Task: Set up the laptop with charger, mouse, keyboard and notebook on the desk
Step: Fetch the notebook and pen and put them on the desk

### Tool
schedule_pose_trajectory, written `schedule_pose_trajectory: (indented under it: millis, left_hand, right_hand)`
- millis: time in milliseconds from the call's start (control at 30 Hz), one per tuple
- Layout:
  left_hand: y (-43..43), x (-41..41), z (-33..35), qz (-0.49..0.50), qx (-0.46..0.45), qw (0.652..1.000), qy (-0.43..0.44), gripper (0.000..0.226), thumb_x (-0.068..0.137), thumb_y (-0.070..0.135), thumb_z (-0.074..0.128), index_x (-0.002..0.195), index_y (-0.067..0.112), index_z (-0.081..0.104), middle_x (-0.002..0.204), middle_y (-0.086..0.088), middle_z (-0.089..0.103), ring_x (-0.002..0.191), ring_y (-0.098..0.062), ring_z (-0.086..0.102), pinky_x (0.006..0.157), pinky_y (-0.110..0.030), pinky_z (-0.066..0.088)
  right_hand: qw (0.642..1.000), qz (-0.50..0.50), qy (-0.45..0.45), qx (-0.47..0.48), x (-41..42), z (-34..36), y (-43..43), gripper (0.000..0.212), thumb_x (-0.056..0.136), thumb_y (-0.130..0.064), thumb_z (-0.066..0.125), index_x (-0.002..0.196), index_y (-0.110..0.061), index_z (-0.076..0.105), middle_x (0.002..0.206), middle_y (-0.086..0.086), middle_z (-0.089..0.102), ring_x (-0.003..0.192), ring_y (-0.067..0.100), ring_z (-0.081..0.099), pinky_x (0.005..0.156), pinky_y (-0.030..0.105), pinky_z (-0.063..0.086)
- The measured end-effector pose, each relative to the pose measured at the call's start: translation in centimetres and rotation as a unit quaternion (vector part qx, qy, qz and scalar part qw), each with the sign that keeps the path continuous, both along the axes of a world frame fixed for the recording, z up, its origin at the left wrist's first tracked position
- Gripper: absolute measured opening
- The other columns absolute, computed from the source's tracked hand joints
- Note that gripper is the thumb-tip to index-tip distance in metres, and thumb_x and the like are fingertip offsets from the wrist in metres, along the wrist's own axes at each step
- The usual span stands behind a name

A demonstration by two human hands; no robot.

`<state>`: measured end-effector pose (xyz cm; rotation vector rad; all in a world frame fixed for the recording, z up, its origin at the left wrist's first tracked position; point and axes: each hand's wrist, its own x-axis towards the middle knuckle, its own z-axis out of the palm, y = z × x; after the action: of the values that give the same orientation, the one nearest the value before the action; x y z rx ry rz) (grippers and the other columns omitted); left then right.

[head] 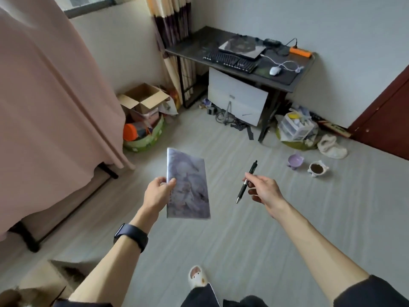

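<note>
the floor (243, 240) is grey. at 1 o'clock a dark desk (190, 46) holds a shut laptop (242, 47), keyboard (230, 59) and mouse (275, 70). at 11 o'clock a cardboard box (143, 98) stands open. at 3 o'clock a white bowl (317, 169) has brown stuff in it. the left hand (156, 191) pinches the notebook (188, 185) over the floor; the right hand (264, 189) pinches a pen (246, 181).
</note>
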<state>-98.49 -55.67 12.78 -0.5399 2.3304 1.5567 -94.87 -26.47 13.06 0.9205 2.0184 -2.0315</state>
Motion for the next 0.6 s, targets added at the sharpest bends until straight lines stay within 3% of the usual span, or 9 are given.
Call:
schedule_pose_trajectory:
  millis: [333, 500, 600]
  left_hand:
    - [1.7, -30.1, 7.2, -0.007, -0.016, 0.996, 0.085, 0.024, 0.092, 0.04, 0.06, 0.095, 0.019, 0.069, 0.09, -0.006, 0.075, 0.079, -0.028, 0.074, 0.075, -0.05, 0.061]
    - [3.7, -44.2, 7.5, 0.019, -0.036, 0.993, 0.107, 0.025, 0.089, 0.041, 0.061, 0.082, 0.019, 0.069, 0.083, -0.006, 0.074, 0.076, -0.028, 0.073, 0.074, -0.05, 0.061]
    - [4.4, -53.0, 7.8, 0.028, -0.039, 0.995, 0.088, 0.024, 0.092, 0.04, 0.061, 0.084, 0.02, 0.069, 0.083, -0.006, 0.075, 0.07, -0.025, 0.073, 0.072, -0.044, 0.062]
  right_hand:
    - [0.998, -0.006, 0.066, 0.005, -28.3, 4.1, 0.5, 0.021, 0.094, -0.028, 0.066, 0.085, -0.011, 0.072, 0.067, -0.006, 0.05, 0.056, 0.012, 0.047, 0.053, 0.022, 0.035]
    - [0.998, -0.001, 0.068, -0.012, -42.3, 3.1, 2.2, 0.023, 0.094, -0.031, 0.066, 0.092, -0.009, 0.073, 0.069, -0.005, 0.051, 0.056, 0.01, 0.051, 0.054, 0.021, 0.037]
    - [0.998, 0.011, 0.062, -0.021, -51.9, 3.0, 3.2, 0.022, 0.094, -0.03, 0.066, 0.089, -0.01, 0.074, 0.069, -0.004, 0.051, 0.056, 0.01, 0.05, 0.051, 0.02, 0.036]
